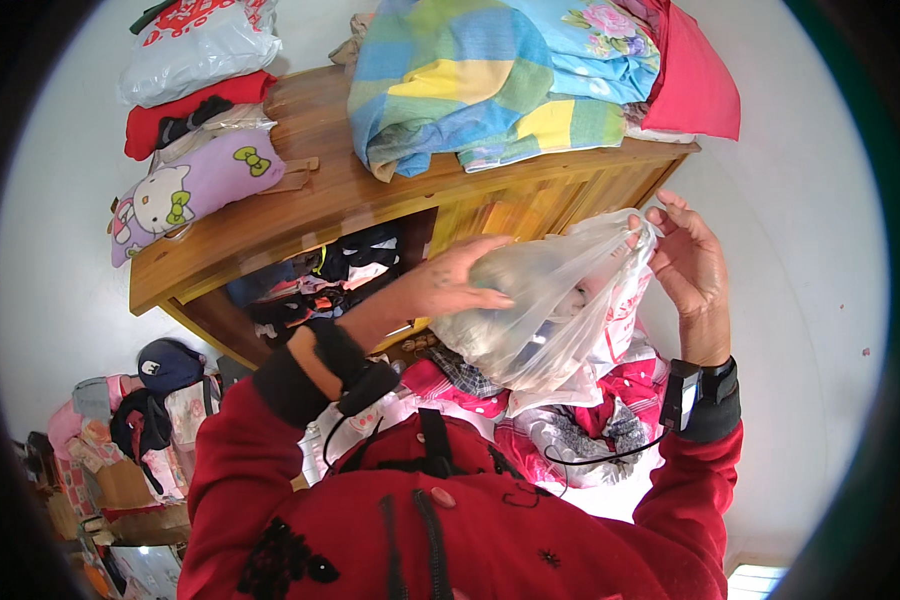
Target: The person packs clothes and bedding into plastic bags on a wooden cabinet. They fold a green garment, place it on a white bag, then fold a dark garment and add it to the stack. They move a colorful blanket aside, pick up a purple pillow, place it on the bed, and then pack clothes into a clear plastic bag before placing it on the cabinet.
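A translucent white plastic bag (560, 310) with red print hangs stretched in front of me, and pale and dark contents show dimly through it. My right hand (688, 262) grips the bag's upper right edge, pulling it up. Along the bag's left side is my left hand (462, 280), thumb and fingers spread apart. Whether its fingertips touch the plastic I cannot tell. Under the bag lies a heap of red, pink, white and grey checked cloth (618, 425).
A wooden cabinet (320, 205) stands ahead, its left compartment holding folded clothes (345, 270). On top are a checked blanket (450, 80), a red pillow (695, 75), a purple cushion (200, 195) and a plastic bag (205, 55). More clothes and a dark cap (168, 364) are at lower left.
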### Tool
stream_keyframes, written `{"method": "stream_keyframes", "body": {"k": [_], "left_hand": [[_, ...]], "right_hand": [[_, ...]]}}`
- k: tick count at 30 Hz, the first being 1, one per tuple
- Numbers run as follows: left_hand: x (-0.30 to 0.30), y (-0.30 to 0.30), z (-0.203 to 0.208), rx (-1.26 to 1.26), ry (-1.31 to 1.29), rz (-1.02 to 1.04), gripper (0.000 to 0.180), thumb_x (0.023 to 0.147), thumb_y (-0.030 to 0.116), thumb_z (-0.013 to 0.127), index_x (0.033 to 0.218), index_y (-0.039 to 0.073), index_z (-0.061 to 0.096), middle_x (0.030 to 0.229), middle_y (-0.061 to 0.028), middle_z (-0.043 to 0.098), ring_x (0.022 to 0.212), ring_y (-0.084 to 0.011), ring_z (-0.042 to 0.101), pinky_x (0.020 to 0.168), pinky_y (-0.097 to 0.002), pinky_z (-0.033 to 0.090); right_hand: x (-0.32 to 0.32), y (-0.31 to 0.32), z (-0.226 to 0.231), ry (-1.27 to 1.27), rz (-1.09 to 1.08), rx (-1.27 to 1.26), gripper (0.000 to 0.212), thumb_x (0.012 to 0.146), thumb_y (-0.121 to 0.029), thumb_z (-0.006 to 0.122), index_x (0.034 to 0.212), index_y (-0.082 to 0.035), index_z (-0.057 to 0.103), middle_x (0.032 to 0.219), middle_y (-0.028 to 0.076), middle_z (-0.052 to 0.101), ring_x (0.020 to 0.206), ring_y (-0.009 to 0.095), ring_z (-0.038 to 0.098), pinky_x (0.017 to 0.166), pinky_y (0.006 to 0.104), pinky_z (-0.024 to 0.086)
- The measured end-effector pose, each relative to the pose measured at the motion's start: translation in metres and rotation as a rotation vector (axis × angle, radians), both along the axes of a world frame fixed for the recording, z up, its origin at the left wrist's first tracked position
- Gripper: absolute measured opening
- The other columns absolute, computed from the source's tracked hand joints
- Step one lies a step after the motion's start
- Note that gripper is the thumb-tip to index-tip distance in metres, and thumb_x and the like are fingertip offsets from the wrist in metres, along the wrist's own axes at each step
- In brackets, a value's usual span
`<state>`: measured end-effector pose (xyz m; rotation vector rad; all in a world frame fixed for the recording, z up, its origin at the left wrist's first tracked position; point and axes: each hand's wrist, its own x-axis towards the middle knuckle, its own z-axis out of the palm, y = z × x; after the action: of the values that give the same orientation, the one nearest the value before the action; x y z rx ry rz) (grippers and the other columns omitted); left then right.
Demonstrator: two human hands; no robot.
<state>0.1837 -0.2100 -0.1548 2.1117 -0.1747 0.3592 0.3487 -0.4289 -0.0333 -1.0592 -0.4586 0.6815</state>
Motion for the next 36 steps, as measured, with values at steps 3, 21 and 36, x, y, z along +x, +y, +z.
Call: {"method": "stream_keyframes", "body": {"k": [3,21,36], "left_hand": [[0.022,-0.028,0.007,-0.005,0.016,-0.023,0.085,0.068,0.028,0.073,0.132,-0.004,0.026,0.131,-0.0164,0.036,0.121,-0.0256,0.035,0.101,-0.0326,0.027],[0.022,-0.068,-0.006,-0.648,0.068,0.061,0.026,0.088,0.024,0.045,0.100,0.002,0.054,0.067,-0.0019,0.053,0.065,-0.0095,0.051,0.064,-0.0241,0.041],[0.017,-0.039,-0.009,-1.102,0.067,0.333,0.022,0.089,0.026,0.050,0.087,0.005,0.056,0.051,0.0079,0.032,0.040,-0.0017,0.023,0.037,-0.0201,0.017]], "right_hand": [[-0.013,0.007,0.001,0.009,0.059,0.025,0.022,0.080,-0.010,0.056,0.101,-0.002,0.052,0.084,0.010,0.056,0.084,0.030,0.059,0.071,0.0403,0.051],[-0.043,0.051,-0.022,0.049,0.242,0.001,0.025,0.079,-0.004,0.052,0.103,0.002,0.048,0.086,0.015,0.058,0.079,0.024,0.061,0.067,0.0320,0.052],[-0.013,0.054,-0.027,-0.109,0.228,-0.086,0.021,0.081,-0.006,0.053,0.102,-0.001,0.052,0.094,0.016,0.061,0.072,0.016,0.061,0.066,0.0254,0.052]]}}
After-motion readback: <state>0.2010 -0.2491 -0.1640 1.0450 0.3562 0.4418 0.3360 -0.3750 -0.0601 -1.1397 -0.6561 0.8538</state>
